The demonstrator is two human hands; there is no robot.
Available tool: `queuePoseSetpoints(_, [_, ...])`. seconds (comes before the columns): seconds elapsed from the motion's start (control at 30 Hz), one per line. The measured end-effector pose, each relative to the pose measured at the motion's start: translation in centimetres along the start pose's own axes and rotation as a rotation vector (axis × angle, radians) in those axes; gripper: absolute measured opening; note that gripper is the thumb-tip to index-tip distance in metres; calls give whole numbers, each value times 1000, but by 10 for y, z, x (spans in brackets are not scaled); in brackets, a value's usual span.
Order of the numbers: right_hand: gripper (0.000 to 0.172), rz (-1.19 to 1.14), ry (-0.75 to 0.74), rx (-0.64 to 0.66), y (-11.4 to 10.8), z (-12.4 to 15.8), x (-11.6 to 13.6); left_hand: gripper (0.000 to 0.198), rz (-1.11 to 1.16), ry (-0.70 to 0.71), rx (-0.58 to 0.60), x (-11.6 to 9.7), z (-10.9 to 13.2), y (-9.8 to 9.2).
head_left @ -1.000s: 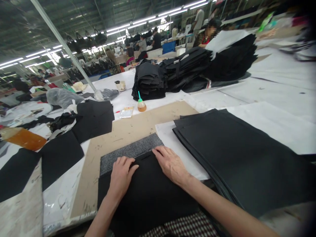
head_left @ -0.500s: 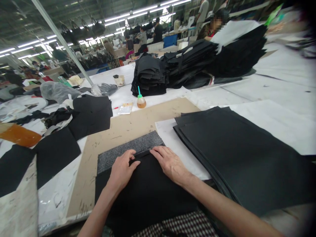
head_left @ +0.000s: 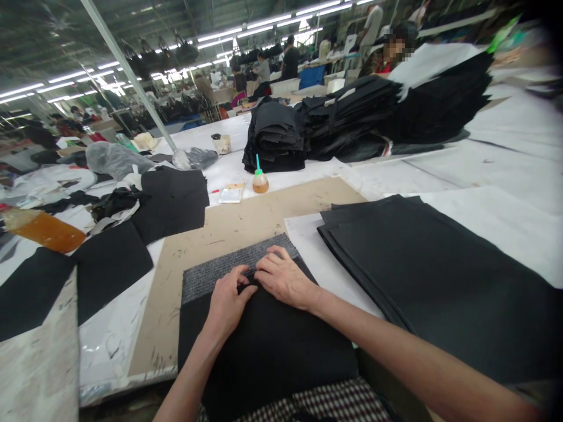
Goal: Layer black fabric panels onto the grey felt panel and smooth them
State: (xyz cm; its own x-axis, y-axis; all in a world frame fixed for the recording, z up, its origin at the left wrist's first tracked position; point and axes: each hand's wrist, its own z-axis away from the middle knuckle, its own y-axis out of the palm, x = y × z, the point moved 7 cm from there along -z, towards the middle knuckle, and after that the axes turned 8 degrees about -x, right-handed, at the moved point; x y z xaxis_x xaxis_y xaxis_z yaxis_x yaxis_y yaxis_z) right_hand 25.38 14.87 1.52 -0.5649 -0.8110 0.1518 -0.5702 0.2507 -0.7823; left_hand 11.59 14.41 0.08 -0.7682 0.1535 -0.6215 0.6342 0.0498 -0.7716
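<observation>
A black fabric piece lies in front of me, over the near part of a grey ribbed pad on a beige board. My left hand pinches the fabric's far edge, thumb and curled fingers close together. My right hand rests beside it on the same edge, its fingers bent down onto the fabric and close to my left fingers. The fabric's near end hangs toward my checked clothing.
At the right lies a stack of black sheets. A small bottle with a green nozzle and a small packet stand beyond the board. Black bundles lie farther back; an amber bottle is left. A person sits behind the bundles.
My right hand has moved left along the fabric edge, closer to my left hand. My left hand keeps its pinch. The whole view has shifted slightly.
</observation>
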Motion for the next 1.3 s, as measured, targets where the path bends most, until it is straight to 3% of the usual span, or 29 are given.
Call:
queuePoseSetpoints(0.17, [16, -153, 329, -89, -1, 5, -14, 36, -20, 10, -4, 1, 0, -1])
queuePoseSetpoints(0.33, [28, -176, 487, -242, -23, 26, -26, 32, -32, 33, 11, 1, 0, 0])
queuePoseSetpoints(0.53, [34, 97, 334, -47, -25, 51, -13, 30, -41, 30, 54, 5, 4, -14])
queuePoseSetpoints(0.7, [41, 141, 294, -57, -26, 53, -5, 26, -49, -18, 25, 17, 9, -24])
queuePoseSetpoints(1.0, [37, 164, 332, 81, -20, 50, -3, 22, -123, -21, -91, 25, 16, -16])
queuePoseSetpoints(1.3, [42, 229, 291, 144, -19, 48, 0, 10, -259, 43, -117, 13, 12, -14])
